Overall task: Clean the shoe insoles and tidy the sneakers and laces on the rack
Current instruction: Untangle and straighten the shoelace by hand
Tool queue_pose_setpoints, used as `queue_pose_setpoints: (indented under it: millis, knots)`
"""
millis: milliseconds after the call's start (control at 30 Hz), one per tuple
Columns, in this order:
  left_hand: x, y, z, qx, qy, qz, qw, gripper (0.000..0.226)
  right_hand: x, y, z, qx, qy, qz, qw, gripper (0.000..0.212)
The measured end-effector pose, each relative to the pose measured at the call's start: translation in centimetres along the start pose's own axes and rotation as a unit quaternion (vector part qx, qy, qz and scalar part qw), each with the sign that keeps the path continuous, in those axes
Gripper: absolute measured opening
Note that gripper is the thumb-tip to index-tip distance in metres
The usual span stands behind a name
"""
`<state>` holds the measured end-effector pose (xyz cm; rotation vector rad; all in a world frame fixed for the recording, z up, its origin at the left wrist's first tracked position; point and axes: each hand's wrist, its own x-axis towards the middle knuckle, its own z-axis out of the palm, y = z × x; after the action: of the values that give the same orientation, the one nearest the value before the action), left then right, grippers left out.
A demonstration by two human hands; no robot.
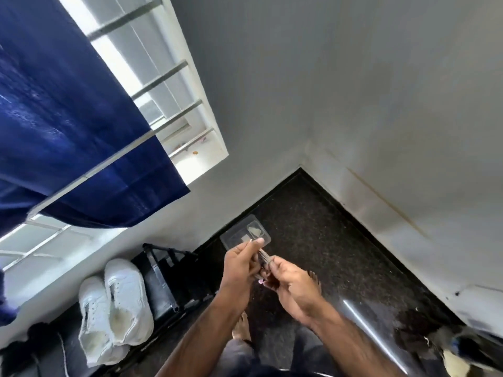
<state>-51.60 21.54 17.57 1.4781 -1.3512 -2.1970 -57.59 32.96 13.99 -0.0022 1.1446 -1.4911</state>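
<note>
Two white sneakers [117, 308] without laces lie side by side on top of a black rack [163, 284] at the lower left, toes toward the wall. In front of my body, my left hand [239, 265] and my right hand [291, 284] are close together over the floor. Both pinch a small bundle of greyish-white laces [264, 258] held between them. The fingers cover most of the bundle. No insoles are visible outside the shoes.
A clear plastic tray [236, 235] with small pale pieces lies on the dark speckled floor [326, 240] just beyond my hands. My bare feet stand below them. A blue curtain [68, 118] hangs over the barred window. Dark items [424, 336] sit at the lower right.
</note>
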Motion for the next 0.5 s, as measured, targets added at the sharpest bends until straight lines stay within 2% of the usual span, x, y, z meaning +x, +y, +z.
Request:
queue_pose_setpoints:
  millis: [100,167,267,333,367,467,500]
  knots:
    - [3.2,0.2,2.0,-0.026,-0.038,-0.013,0.999,0.039,4.2,-2.4,-3.8,0.060,-0.060,0.063,0.994,0.041]
    - [5.2,0.0,2.8,-0.066,-0.074,-0.002,0.995,0.032,7.2,-3.7,-5.5,0.056,-0.088,0.091,0.990,0.044]
    - [8.7,-1.1,2.7,-0.086,-0.058,0.020,0.994,0.028,12.1,-4.5,-7.6,0.014,-0.115,0.117,0.986,0.031]
    - [11.9,-2.3,1.4,-0.022,0.002,0.044,0.999,0.027,15.8,-4.6,-8.8,-0.019,-0.117,0.116,0.986,0.034]
    - [13.6,-2.9,0.6,0.013,0.028,0.052,0.998,0.024,17.7,-4.5,-9.4,-0.046,-0.119,0.112,0.985,0.028]
    - [19.6,-5.6,-1.8,0.081,0.043,-0.005,0.996,0.023,23.7,-2.1,-11.5,-0.101,-0.107,0.112,0.983,0.002]
    - [21.8,-7.1,-2.5,0.095,0.027,-0.032,0.995,0.030,25.8,-0.6,-12.4,-0.115,-0.089,0.115,0.983,0.006]
